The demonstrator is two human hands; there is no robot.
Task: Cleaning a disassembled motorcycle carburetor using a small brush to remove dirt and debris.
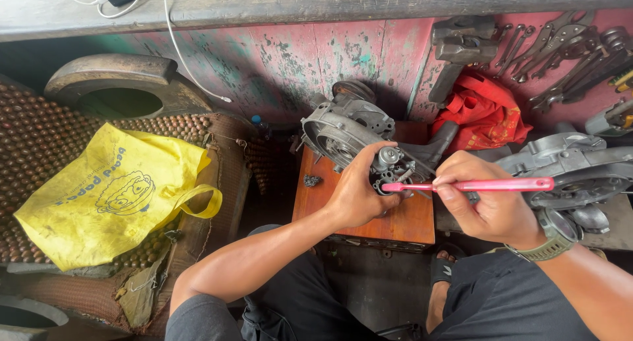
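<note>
My left hand (357,190) grips a small grey metal carburettor (389,162) and holds it just above a small wooden stool (407,221). In my right hand (486,200) is a pink toothbrush (491,184), held level, its head at the carburettor's right side. A grey engine casing (343,131) sits behind the carburettor on the stool's far part. My right wrist carries a watch with an olive strap (553,235).
A second grey engine cover (575,168) lies at the right. A red cloth (483,110) and several wrenches (566,54) are at the back right. A yellow bag (112,196) rests on a beaded seat mat at the left. My sandalled foot (442,272) is below the stool.
</note>
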